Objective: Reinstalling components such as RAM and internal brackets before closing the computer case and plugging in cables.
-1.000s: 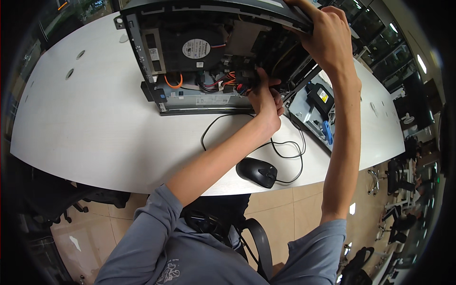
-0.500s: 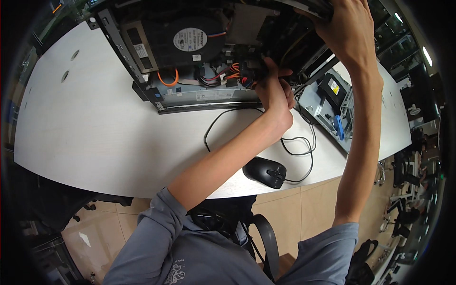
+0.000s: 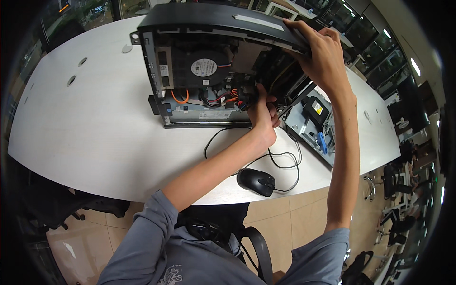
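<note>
An open black desktop computer case (image 3: 209,24) stands upright on the white table, its inside facing me. Within it are a round black fan (image 3: 183,66) with a pale label and a bundle of coloured cables (image 3: 223,99). My left hand (image 3: 262,113) reaches in at the lower right, beside the cables. Its thumb points up and its other fingers are curled; whatever they pinch is hidden. My right hand (image 3: 323,59) grips the case's top right corner, fingers over the top and thumb toward the inside.
A grey metal panel or tray (image 3: 304,124) with a black drive-like part and a blue lever lies right of the case. Nearer me, a black wired mouse (image 3: 256,182) rests by the table's front edge, its cable (image 3: 298,164) looped behind it. A chair armrest (image 3: 259,251) is below.
The view has shifted, so the case sits lower in the picture and its top face shows. Both hands keep nearly the same places on and in the case.
</note>
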A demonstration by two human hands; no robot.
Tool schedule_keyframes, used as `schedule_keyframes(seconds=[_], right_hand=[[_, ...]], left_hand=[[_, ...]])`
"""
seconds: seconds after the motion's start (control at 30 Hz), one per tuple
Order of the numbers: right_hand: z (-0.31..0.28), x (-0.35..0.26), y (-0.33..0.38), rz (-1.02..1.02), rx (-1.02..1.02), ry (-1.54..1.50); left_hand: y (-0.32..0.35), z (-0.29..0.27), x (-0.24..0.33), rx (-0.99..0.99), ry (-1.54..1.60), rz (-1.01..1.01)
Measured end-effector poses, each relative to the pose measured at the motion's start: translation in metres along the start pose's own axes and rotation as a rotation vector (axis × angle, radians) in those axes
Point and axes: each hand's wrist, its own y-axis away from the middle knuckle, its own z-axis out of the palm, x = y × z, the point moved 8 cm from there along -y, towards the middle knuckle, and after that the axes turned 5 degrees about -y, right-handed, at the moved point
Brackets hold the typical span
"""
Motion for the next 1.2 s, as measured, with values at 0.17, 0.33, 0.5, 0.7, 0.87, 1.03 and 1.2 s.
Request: schedule_keyframes(seconds=[0.17,0.33,0.5,0.7,0.87,1.03,1.2], right_hand=[[0.000,-0.002,-0.002,0.063,-0.039,0.043],[-0.002,-0.003,-0.004,0.076,-0.007,0.048],[0.004,0.000,-0.006,0.145,-0.059,0.067],[0.000,0.002,-0.001,0.047,0.023,0.040],[-0.013,-0.011,0.003,0.139,-0.130,-0.203],[-0.057,-0.008,0.112,0.279,0.462,-0.211],[-0.030,0.040,0.244,0.794,0.559,-0.248]], left_hand=[[0.003,-0.004,-0.001,-0.010,-0.071,-0.019],[0.010,-0.014,-0.016,-0.020,-0.112,-0.065],[0.018,-0.015,-0.011,-0.022,-0.105,-0.061],[0.038,-0.018,-0.014,-0.100,-0.162,-0.022],[0.061,-0.042,0.039,-0.315,-0.570,0.357],[0.073,-0.107,0.076,-0.408,-1.087,0.602],[0.079,-0.127,0.091,-0.391,-1.098,0.507]])
